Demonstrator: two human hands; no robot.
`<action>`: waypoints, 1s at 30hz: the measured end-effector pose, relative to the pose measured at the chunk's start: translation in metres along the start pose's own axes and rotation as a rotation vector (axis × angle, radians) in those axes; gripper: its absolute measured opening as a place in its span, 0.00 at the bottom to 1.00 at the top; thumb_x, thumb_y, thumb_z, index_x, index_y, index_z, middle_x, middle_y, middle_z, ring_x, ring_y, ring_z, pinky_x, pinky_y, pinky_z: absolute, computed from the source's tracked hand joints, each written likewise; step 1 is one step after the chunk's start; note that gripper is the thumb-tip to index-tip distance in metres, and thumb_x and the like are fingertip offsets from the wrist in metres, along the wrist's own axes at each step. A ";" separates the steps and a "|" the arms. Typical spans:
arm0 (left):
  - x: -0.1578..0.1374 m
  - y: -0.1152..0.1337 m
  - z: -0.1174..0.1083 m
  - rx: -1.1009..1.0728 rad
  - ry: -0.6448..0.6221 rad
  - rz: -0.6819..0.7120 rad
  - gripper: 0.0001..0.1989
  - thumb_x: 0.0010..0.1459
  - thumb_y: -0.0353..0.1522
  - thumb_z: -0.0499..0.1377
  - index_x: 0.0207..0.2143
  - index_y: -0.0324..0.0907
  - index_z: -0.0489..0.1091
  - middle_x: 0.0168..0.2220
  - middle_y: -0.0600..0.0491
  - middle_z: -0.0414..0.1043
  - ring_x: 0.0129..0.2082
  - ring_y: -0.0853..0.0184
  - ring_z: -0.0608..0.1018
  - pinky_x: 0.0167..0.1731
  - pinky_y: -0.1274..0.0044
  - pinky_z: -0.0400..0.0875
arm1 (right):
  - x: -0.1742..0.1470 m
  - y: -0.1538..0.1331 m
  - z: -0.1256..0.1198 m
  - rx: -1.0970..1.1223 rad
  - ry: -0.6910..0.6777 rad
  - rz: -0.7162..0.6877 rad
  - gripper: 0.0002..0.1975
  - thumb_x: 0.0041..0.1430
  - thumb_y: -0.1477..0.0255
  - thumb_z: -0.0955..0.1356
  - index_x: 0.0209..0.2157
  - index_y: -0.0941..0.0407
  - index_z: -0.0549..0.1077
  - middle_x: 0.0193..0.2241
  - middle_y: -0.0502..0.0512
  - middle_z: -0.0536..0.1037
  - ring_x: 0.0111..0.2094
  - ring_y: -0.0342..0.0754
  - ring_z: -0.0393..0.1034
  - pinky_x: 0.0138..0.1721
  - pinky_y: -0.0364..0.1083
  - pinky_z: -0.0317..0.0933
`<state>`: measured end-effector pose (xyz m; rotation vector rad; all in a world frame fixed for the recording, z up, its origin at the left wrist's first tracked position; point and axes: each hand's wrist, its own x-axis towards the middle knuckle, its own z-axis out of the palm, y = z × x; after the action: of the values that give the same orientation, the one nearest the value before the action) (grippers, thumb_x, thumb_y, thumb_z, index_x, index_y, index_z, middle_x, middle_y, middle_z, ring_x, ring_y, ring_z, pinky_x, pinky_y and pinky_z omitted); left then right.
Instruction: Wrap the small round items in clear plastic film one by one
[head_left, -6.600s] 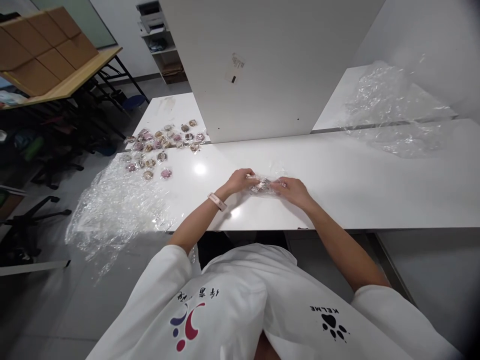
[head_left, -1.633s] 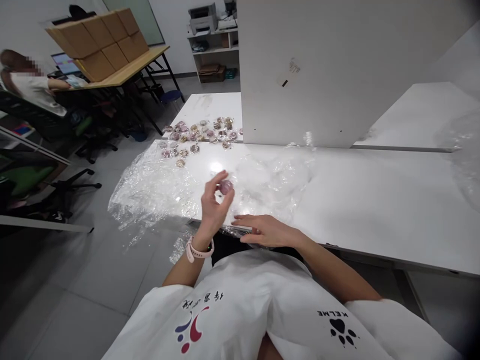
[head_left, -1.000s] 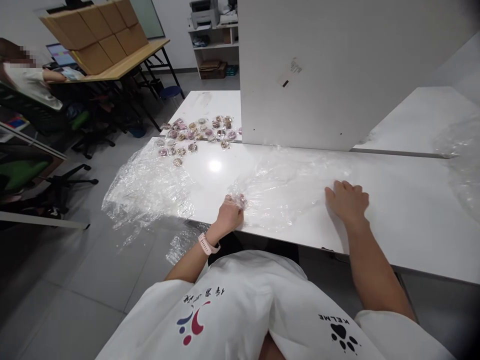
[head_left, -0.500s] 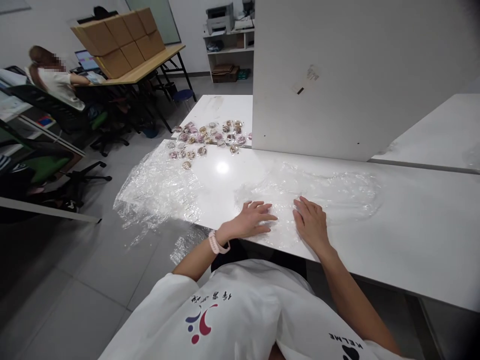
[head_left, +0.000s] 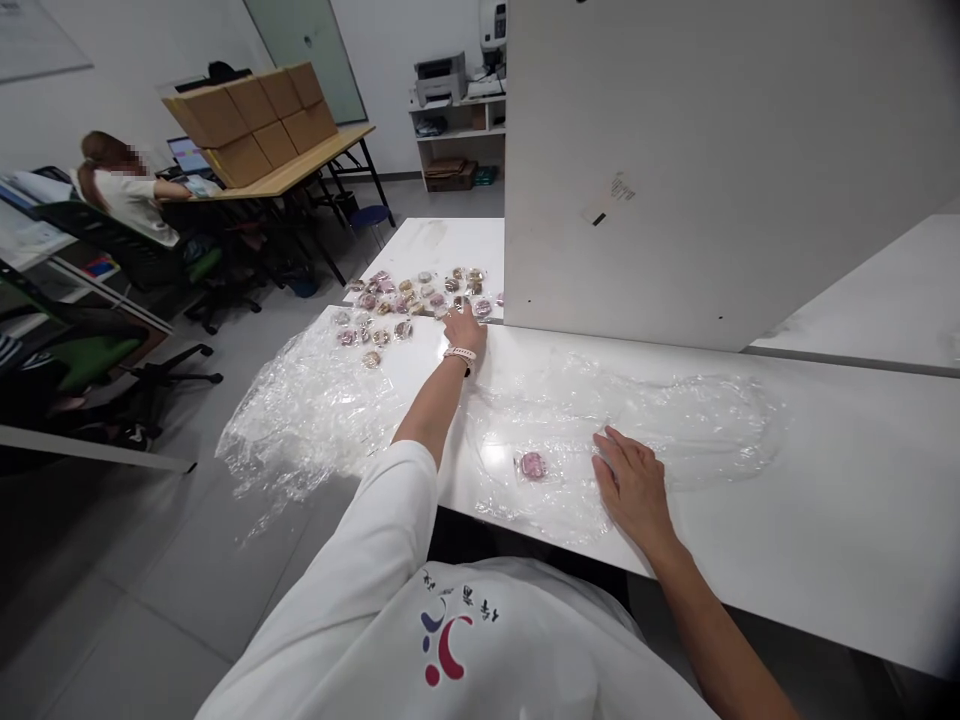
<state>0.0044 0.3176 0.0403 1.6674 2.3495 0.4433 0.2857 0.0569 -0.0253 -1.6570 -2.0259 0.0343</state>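
Observation:
My left hand is stretched out to the near edge of a group of small round pieces in clear wrappers. Its fingers bend down and together among them, and the hand covers whatever is under the fingertips. My right hand lies open, fingers extended, on a spread of clear plastic film. Left of it, one pink wrapped piece rests on the film. Both the film and the pieces lie on a white table.
A heap of crumpled clear film hangs over the table's left edge. Behind the table stands an upright white panel. Further left, a person sits by a desk with stacked cardboard boxes; office chairs stand on the floor.
My left hand has moved from the film up and left to the wrapped pieces. The pink piece on the film has come into view. My right hand stays on the film.

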 end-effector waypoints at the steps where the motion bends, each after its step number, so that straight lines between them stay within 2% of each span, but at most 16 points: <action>1: 0.002 0.000 0.001 0.014 -0.003 0.007 0.23 0.57 0.31 0.62 0.55 0.39 0.64 0.59 0.35 0.60 0.60 0.46 0.64 0.52 0.63 0.64 | 0.000 0.000 0.000 0.001 0.000 0.001 0.18 0.68 0.66 0.59 0.53 0.52 0.71 0.58 0.58 0.71 0.54 0.58 0.64 0.48 0.58 0.61; 5: 0.009 -0.007 -0.017 -0.024 -0.057 0.057 0.22 0.51 0.22 0.62 0.50 0.35 0.66 0.55 0.34 0.63 0.57 0.48 0.67 0.51 0.63 0.63 | 0.000 -0.001 -0.001 0.007 -0.016 0.010 0.18 0.67 0.67 0.59 0.54 0.53 0.72 0.58 0.59 0.70 0.54 0.59 0.64 0.49 0.59 0.61; 8: -0.011 -0.011 -0.047 -0.171 -0.006 0.126 0.13 0.52 0.20 0.60 0.41 0.37 0.68 0.49 0.39 0.66 0.50 0.55 0.71 0.48 0.64 0.66 | 0.002 -0.001 -0.002 0.017 -0.028 0.014 0.19 0.67 0.66 0.59 0.54 0.53 0.71 0.59 0.59 0.70 0.54 0.60 0.63 0.49 0.60 0.60; 10: -0.050 -0.011 -0.066 -0.343 0.042 0.315 0.10 0.55 0.21 0.57 0.38 0.39 0.67 0.47 0.44 0.66 0.46 0.61 0.72 0.46 0.67 0.68 | 0.003 -0.001 -0.005 0.034 0.013 0.020 0.19 0.67 0.66 0.59 0.55 0.53 0.71 0.58 0.60 0.70 0.55 0.60 0.63 0.50 0.60 0.60; 12: -0.108 -0.011 -0.074 -0.523 -0.026 0.564 0.10 0.58 0.22 0.55 0.40 0.43 0.66 0.49 0.47 0.66 0.44 0.65 0.73 0.44 0.69 0.70 | 0.001 -0.005 -0.011 0.059 0.112 0.029 0.18 0.67 0.66 0.60 0.54 0.54 0.72 0.56 0.61 0.72 0.55 0.59 0.65 0.52 0.59 0.60; 15: -0.195 -0.017 -0.057 -0.630 -0.277 0.870 0.07 0.60 0.26 0.55 0.40 0.44 0.67 0.51 0.48 0.67 0.47 0.64 0.74 0.46 0.68 0.72 | -0.011 -0.020 -0.023 0.148 0.172 -0.063 0.15 0.66 0.67 0.62 0.51 0.53 0.73 0.50 0.60 0.77 0.51 0.55 0.69 0.54 0.56 0.61; 17: -0.231 -0.026 -0.034 -0.585 -0.363 0.919 0.05 0.63 0.29 0.53 0.40 0.43 0.69 0.53 0.44 0.67 0.51 0.62 0.74 0.48 0.67 0.73 | -0.026 -0.034 -0.029 0.224 0.073 -0.216 0.16 0.65 0.65 0.65 0.52 0.52 0.73 0.50 0.59 0.77 0.52 0.54 0.69 0.54 0.54 0.61; 19: -0.245 -0.040 -0.016 -0.492 -0.411 0.933 0.09 0.66 0.32 0.53 0.45 0.42 0.70 0.56 0.41 0.66 0.58 0.58 0.71 0.52 0.66 0.71 | -0.042 -0.046 -0.031 0.256 -0.063 -0.345 0.21 0.63 0.61 0.67 0.56 0.52 0.70 0.55 0.59 0.74 0.54 0.55 0.67 0.54 0.55 0.61; 21: -0.248 -0.057 -0.010 -0.376 -0.452 0.982 0.19 0.65 0.38 0.57 0.56 0.43 0.66 0.64 0.39 0.60 0.66 0.54 0.62 0.60 0.62 0.64 | -0.056 -0.052 -0.030 0.253 -0.154 -0.395 0.24 0.63 0.61 0.67 0.59 0.52 0.68 0.57 0.58 0.72 0.56 0.56 0.66 0.54 0.56 0.62; 24: -0.251 -0.083 -0.018 -0.225 -0.524 1.066 0.43 0.56 0.47 0.64 0.68 0.49 0.51 0.71 0.41 0.44 0.71 0.50 0.49 0.67 0.55 0.48 | -0.068 -0.048 -0.030 0.297 -0.179 -0.369 0.16 0.66 0.68 0.65 0.54 0.50 0.71 0.55 0.56 0.74 0.52 0.54 0.69 0.51 0.55 0.64; 26: -0.259 -0.096 -0.027 -0.179 -0.559 1.092 0.52 0.52 0.50 0.66 0.71 0.50 0.42 0.72 0.42 0.39 0.72 0.48 0.45 0.67 0.53 0.46 | -0.070 -0.042 -0.032 0.372 -0.164 -0.344 0.11 0.67 0.71 0.64 0.47 0.49 0.74 0.51 0.54 0.77 0.49 0.52 0.70 0.48 0.54 0.66; 28: -0.271 -0.106 -0.032 -0.177 -0.557 1.098 0.56 0.51 0.49 0.68 0.72 0.47 0.38 0.72 0.39 0.36 0.72 0.48 0.44 0.67 0.53 0.47 | -0.070 -0.037 -0.037 0.445 -0.153 -0.318 0.08 0.67 0.72 0.63 0.42 0.50 0.75 0.46 0.53 0.79 0.46 0.50 0.72 0.46 0.53 0.67; 30: -0.281 -0.113 -0.032 -0.206 -0.527 1.056 0.53 0.54 0.45 0.66 0.71 0.47 0.37 0.72 0.39 0.37 0.72 0.49 0.47 0.66 0.54 0.50 | -0.068 -0.036 -0.043 0.499 -0.160 -0.265 0.08 0.67 0.71 0.63 0.38 0.50 0.74 0.43 0.53 0.79 0.45 0.50 0.72 0.46 0.52 0.67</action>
<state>-0.0135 0.0137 0.0312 2.4066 0.9045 0.3165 0.2784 -0.0280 -0.0013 -1.1006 -2.1137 0.5470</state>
